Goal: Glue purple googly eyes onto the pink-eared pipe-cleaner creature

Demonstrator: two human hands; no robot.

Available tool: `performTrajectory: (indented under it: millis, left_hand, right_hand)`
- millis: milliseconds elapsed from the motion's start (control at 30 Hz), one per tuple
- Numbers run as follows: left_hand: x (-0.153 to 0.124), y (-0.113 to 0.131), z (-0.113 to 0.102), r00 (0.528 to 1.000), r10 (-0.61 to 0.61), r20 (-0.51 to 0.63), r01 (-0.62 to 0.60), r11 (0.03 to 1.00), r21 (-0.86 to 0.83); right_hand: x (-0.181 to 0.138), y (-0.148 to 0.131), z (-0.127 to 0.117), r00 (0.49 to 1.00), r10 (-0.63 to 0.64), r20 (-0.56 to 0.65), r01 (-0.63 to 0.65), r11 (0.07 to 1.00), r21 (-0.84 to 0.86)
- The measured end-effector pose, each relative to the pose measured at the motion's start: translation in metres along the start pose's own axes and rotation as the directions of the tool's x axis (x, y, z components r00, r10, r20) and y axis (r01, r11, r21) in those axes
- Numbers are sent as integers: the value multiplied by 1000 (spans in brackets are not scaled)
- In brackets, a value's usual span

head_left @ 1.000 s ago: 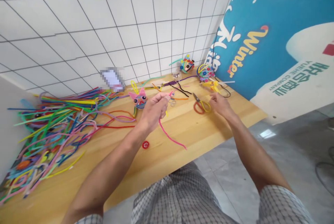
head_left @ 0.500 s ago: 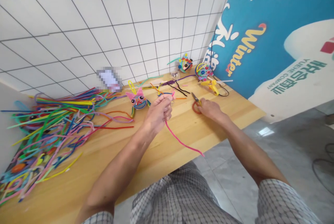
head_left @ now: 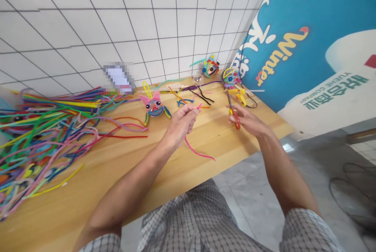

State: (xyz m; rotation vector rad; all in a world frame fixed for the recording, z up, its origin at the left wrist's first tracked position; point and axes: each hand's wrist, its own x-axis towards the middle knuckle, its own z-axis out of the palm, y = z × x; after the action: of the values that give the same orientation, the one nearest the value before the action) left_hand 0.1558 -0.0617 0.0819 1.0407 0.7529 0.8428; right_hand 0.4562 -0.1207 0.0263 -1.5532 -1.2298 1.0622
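Pinched between the fingers of my left hand (head_left: 183,123) is a pink pipe cleaner (head_left: 196,151). A short end sticks out above the fingertips, and the long tail hangs toward the table's front edge. My right hand (head_left: 249,121) grips a pair of scissors (head_left: 236,120) with orange-red handles, blades pointing away from me and raised off the tabletop. To the left of my left hand, a pink-eared creature (head_left: 154,107) with googly eyes, striped limbs and a yellow loop stands on the table.
A large heap of coloured pipe cleaners (head_left: 67,126) covers the table's left side. A yellow glue gun (head_left: 239,96) lies beyond the scissors. Two decorated balls, one teal-tailed (head_left: 210,67) and one with a yellow band (head_left: 231,78), stand by the tiled wall, near a clear dome (head_left: 197,80).
My right hand has lifted the scissors off the table and turned them so the blades point away. My left hand still pinches the pink pipe cleaner. The view has shifted slightly.
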Motion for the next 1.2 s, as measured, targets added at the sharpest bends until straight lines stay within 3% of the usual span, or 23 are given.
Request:
performTrajectory:
  millis: [167, 267, 500, 1067, 1200]
  left_hand:
    - [1, -2, 1, 1000, -7, 8, 7, 1000, 18]
    - [1, -4, 2, 999, -38, 14, 38, 999, 7]
    - [0, -5, 3, 996, -78, 44, 76, 996, 34]
    - [5, -4, 4, 991, -129, 42, 123, 984, 128]
    - [8, -7, 4, 992, -128, 24, 124, 984, 129]
  right_hand:
    - [-31, -17, 39, 947, -178, 266, 142, 979, 146]
    - [-42, -30, 63, 919, -210, 333, 179, 976, 122]
    - [-39, -39, 86, 931, -262, 254, 286, 956, -61]
    - [-23, -31, 96, 914, -349, 205, 375, 921, -102]
    - [-23, -25, 98, 941, -323, 104, 333, 938, -97]
